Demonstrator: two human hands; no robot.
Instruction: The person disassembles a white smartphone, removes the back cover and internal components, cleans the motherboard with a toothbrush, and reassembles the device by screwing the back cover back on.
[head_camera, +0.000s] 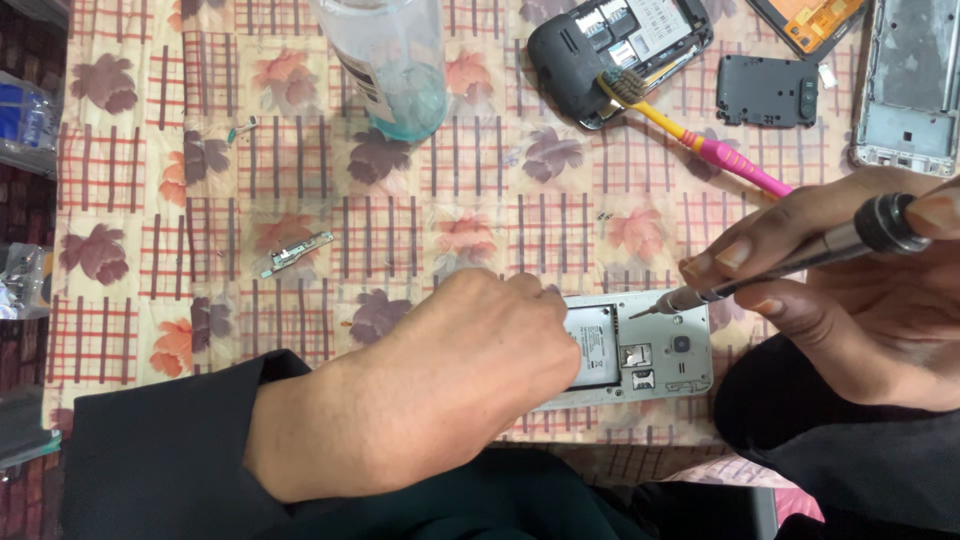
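**Fingers on driver, phone chassis pinned — screw work at the upper edge**

Fingers (745, 255) of the right hand (850, 300) are closed round a slim metal screwdriver (800, 258): thumb and forefinger pinch the shaft low down, and the knurled cap sits higher up against the hand. Left hand (450, 375) lies palm-down over the left part of an opened phone (650, 350), holding it flat on the patterned tablecloth (450, 200); its fingers curl over the far side, so their grip cannot be made out.

Position: phone lies back-open at the near edge of the table, between the two hands, its camera end towards the right hand. Driver tip (640, 314) touches or nearly touches the upper rim of the chassis.

Judgement on technique: the driver leans well over; bringing it more upright over the screw should seat the bit squarely and lessen the chance of slipping. Press lightly, turn from the fingertips, keep the left hand's weight steady so the chassis does not skate on the cloth.

Not resolved:
- Screw head too small to see; whether the bit is seated cannot be told.
- Left half of the phone hidden under the left hand.
- Right hand cut off by the frame edge.
- Upper field: toothbrush (700, 140) resting on a second opened phone (620, 50), black cover plate (768, 92), bottle (390, 60) and silver frame (910, 80) cropped.
- Small flex part (297, 252) lies apart, left of centre; kind unclear.
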